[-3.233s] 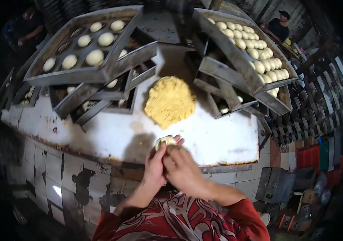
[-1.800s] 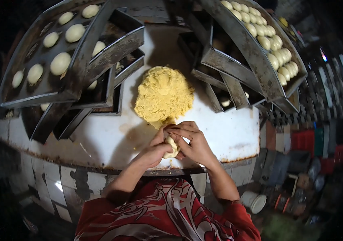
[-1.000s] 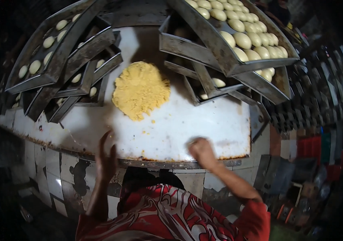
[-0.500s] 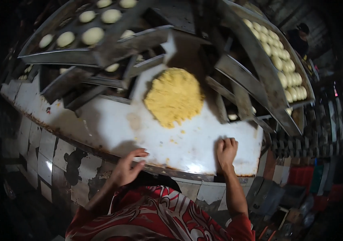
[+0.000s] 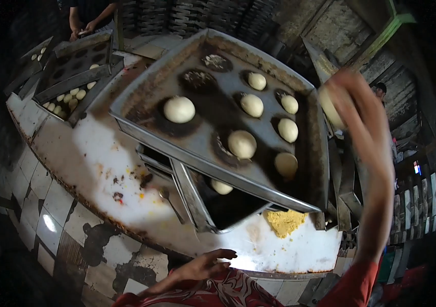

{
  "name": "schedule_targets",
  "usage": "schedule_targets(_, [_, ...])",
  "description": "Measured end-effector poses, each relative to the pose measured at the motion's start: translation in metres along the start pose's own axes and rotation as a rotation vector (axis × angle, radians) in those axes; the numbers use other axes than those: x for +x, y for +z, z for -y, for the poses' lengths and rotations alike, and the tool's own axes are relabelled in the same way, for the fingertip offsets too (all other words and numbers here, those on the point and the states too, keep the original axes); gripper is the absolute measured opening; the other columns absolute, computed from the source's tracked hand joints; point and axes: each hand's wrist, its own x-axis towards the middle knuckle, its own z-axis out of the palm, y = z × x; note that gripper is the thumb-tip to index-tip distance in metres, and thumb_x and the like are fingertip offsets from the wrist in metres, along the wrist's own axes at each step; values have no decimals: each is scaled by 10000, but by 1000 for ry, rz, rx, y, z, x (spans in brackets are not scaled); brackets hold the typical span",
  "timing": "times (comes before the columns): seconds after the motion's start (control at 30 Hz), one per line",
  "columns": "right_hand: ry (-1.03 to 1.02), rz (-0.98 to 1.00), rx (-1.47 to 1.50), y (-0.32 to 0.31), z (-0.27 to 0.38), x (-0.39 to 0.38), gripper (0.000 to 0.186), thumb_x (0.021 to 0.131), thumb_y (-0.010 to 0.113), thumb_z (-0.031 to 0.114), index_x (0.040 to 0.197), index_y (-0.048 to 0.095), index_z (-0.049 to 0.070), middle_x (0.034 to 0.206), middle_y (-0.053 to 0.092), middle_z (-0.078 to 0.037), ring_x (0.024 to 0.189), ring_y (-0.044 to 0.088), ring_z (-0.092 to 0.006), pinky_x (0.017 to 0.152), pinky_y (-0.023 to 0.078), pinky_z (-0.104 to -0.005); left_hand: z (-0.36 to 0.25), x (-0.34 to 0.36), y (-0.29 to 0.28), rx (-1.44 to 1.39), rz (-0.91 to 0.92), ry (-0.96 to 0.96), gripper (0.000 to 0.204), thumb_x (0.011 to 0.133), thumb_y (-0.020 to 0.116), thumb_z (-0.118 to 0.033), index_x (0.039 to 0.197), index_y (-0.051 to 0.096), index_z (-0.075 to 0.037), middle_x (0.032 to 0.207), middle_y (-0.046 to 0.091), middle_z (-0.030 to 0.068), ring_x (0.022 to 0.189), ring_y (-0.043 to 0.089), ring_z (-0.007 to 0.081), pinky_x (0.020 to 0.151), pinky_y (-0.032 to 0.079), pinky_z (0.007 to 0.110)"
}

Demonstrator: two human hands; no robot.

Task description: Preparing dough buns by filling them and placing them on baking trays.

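My right hand (image 5: 348,102), blurred, is raised beside the right rim of a large metal tray (image 5: 149,133), with its fingers round a pale lump (image 5: 330,110) that looks like dough. The tray rests askew on stacked trays and holds several round dough balls (image 5: 178,109) in dark-stained patches. My left hand (image 5: 220,263) hangs at the near edge of the white worktop (image 5: 238,245), fingers apart and holding nothing. The yellow crumbly mass (image 5: 284,222) lies partly hidden behind the trays.
A metal utensil (image 5: 174,204) and scraps lie on the left worktop. More trays of dough pieces (image 5: 70,100) are stacked farther left. A co-worker's hands (image 5: 80,30) show at the top left; another person (image 5: 379,89) is partly visible behind my right hand.
The view has swung toward the left tray stack. My right hand has risen from the worktop to the tray's right rim; my left hand remains low near the edge.
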Motion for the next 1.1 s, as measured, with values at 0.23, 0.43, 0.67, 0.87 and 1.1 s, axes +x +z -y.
schedule_targets(0.23, [-12, 192, -149, 206, -61, 88, 585, 951, 271, 511, 1193, 557, 62, 1290, 496, -163, 1245, 410, -343, 1064, 308, -369, -19, 3, -19, -357, -12, 4, 444, 935, 504, -161, 1317, 362, 14, 1306, 461, 140, 1261, 388, 218, 1048, 301, 362])
schedule_targets(0.43, [-141, -255, -148, -15, -58, 49, 341, 885, 527, 330, 869, 628, 5, 802, 609, -223, 810, 600, -374, 736, 471, -432, -19, 13, 9, -386, 8, -55, 502, 910, 551, -188, 1311, 348, 35, 1300, 447, 189, 1246, 406, 274, 1036, 315, 380])
schedule_targets(0.67, [834, 748, -717, -225, -234, -242, 249, 809, 527, 235, 824, 627, 8, 772, 632, -154, 694, 591, -264, 645, 455, -386, 21, 58, 95, -242, -15, 95, 515, 906, 552, -282, 1288, 390, 23, 1270, 449, 198, 1184, 456, 327, 996, 373, 440])
schedule_targets(0.87, [613, 453, -962, -225, -378, -356, 279, 814, 528, 243, 859, 601, -23, 841, 605, -187, 942, 547, -351, 816, 417, -487, 40, 93, 161, -105, -112, 99, 424, 941, 491, -210, 1267, 394, 43, 1227, 491, 176, 1169, 473, 285, 977, 402, 399])
schedule_targets(1.1, [537, 34, -345, -253, -248, -359, 319, 746, 682, 183, 924, 505, -14, 869, 517, -89, 821, 556, -146, 703, 470, -300, 14, 103, 229, -200, -106, 378, 362, 918, 475, -124, 1207, 407, 84, 1152, 537, 243, 1116, 522, 333, 995, 367, 443])
